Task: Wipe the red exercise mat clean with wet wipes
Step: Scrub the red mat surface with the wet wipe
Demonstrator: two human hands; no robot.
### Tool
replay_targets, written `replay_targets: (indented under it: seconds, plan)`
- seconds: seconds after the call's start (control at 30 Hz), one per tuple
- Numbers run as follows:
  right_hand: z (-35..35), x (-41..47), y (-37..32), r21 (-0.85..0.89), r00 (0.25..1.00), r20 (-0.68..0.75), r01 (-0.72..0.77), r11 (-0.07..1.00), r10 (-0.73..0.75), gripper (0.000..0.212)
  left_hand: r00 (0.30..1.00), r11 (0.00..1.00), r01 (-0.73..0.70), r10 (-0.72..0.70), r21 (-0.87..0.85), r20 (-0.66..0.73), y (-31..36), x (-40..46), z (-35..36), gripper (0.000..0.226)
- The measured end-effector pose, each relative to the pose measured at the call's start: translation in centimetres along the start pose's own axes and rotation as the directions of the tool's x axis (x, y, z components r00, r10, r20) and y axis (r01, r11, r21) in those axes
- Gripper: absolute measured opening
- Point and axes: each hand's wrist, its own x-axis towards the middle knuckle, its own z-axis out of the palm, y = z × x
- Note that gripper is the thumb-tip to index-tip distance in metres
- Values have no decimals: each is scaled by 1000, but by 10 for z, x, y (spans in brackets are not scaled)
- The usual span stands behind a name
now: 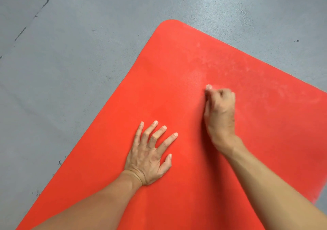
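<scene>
Nearest, left hand (150,156) splayed flat, pinning red exercise mat (177,70) to grey floor (70,52); farther, blurred right hand (220,109) curled, wipe not discernible, so grasp unclear; beyond, pale dusty smears (221,65) risk being skipped, or mat bunching under scrubbing.

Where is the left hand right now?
In the head view, the left hand lies flat with fingers spread on the red mat, low and centre-left, near the mat's left edge and beside the curled right hand.
</scene>
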Motion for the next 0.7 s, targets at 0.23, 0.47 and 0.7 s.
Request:
replay_targets:
  seconds: [0.23, 0.47, 0.7]
  plan:
    - [-8, -4, 4, 72, 804, 281, 527, 847, -524, 33, 1000, 1000, 1, -1, 4, 1, 0, 1, -1, 64]
    - [-4, -39, -17, 123, 944, 240, 203, 971, -228, 34, 1000, 1000, 2, -2, 7, -1, 0, 1, -1, 65]
    - [-1, -27, 4, 71, 981, 93, 163, 984, -170, 23, 1000, 1000, 6, -6, -5, -2, 0, 2, 0, 64]
